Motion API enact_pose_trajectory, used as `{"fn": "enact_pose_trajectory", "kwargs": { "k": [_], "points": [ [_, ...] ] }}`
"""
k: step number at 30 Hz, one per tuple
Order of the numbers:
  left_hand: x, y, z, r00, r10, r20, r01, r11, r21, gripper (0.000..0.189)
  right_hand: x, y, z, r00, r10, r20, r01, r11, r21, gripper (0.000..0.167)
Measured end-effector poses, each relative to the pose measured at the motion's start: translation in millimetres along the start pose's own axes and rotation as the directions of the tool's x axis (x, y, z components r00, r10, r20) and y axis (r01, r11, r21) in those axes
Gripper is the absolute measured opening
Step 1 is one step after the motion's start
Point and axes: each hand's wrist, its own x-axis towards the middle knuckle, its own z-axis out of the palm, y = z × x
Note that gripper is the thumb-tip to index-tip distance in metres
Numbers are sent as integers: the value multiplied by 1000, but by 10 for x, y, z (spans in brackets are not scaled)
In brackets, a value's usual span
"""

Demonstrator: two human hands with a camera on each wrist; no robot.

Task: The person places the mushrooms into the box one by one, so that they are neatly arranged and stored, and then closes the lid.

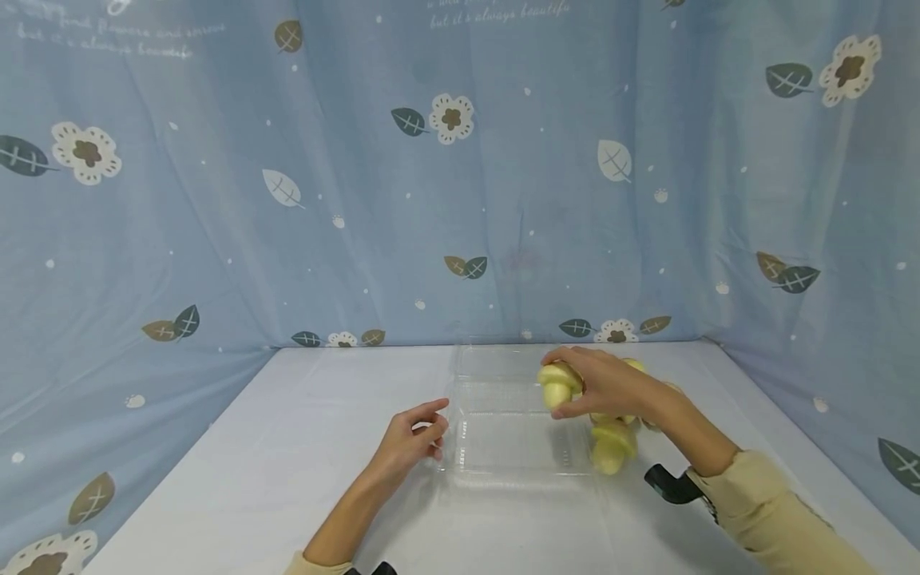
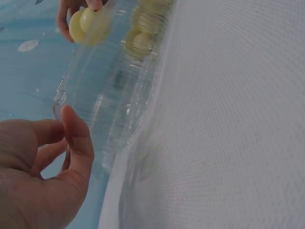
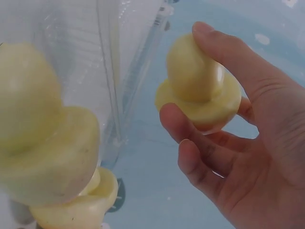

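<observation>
My right hand (image 1: 604, 382) grips a pale yellow mushroom (image 1: 557, 385), holding it above the right side of a clear plastic box (image 1: 496, 443). In the right wrist view the thumb lies on the stem of that mushroom (image 3: 195, 71) and the fingers curl under its cap. At the box's left edge, my left hand (image 1: 408, 443) pinches the rim, as the left wrist view shows with the thumb and a fingertip meeting at a corner of the clear box (image 2: 62, 98). More yellow mushrooms (image 1: 611, 447) stand on the table right of the box, partly hidden behind the right hand and forearm.
The box's lid (image 1: 496, 361) lies opened toward the back. A white cloth (image 1: 309, 431) covers the table. Blue curtains (image 1: 345, 239) printed with leaves and flowers enclose the back and both sides.
</observation>
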Motion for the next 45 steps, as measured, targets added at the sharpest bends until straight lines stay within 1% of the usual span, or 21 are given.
{"fn": "enact_pose_trajectory", "kwargs": {
  "k": [8,15,20,25,31,40,45],
  "points": [
    [5,9,2,1000,2,6,-2,1000,4,45,136,-78,32,997,18,75,-20,999,27,70],
    [6,2,5,1000,2,7,-2,1000,7,45,279,-127,70,995,-36,92,35,999,16,68],
    [1,7,3,1000,12,11,-12,1000,6,45,391,-200,102,991,-35,129,36,999,1,69],
    [9,-4,3,1000,7,10,-7,1000,3,45,512,-255,167,988,-46,145,51,998,-31,68],
    [3,-5,4,1000,7,9,-7,1000,-2,47,631,-338,241,985,-65,157,69,997,-18,66],
    [12,11,12,1000,0,-13,0,1000,2,45,786,-456,331,977,-44,207,44,999,6,66],
    [5,18,21,1000,4,-13,-4,1000,-15,45,852,-499,438,975,-26,223,28,1000,-6,68]
  ]
}}
